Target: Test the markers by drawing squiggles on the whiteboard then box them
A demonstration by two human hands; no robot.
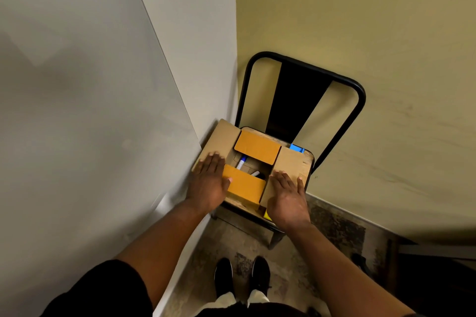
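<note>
Only the one head view here, looking straight down. There's a cardboard box sitting on the seat of a black metal chair tucked into the corner, with the whiteboard leaning along the wall on the left. Left hand is flat, fingers spread, resting on the box's left outer flap, not gripping anything. Right hand is the same deal on the right outer flap, palm down and open. The two orange inner flaps are half folded in, and through the gap you can see markers lying inside, one with a blue cap end plus a pale one lower down. So the markers are already in the box; looks to me like the closing-up step.

Stuff that could go wrong, just my guess: the box hangs past the seat edge on the left side near the wall, so pushing down hard on that flap could tip it off the chair. Also the inner flaps aren't flat yet, so folding the outer ones over might jam or crumple them. There's something blue behind the box and a yellow bit at the front edge, can't tell what either is
</note>
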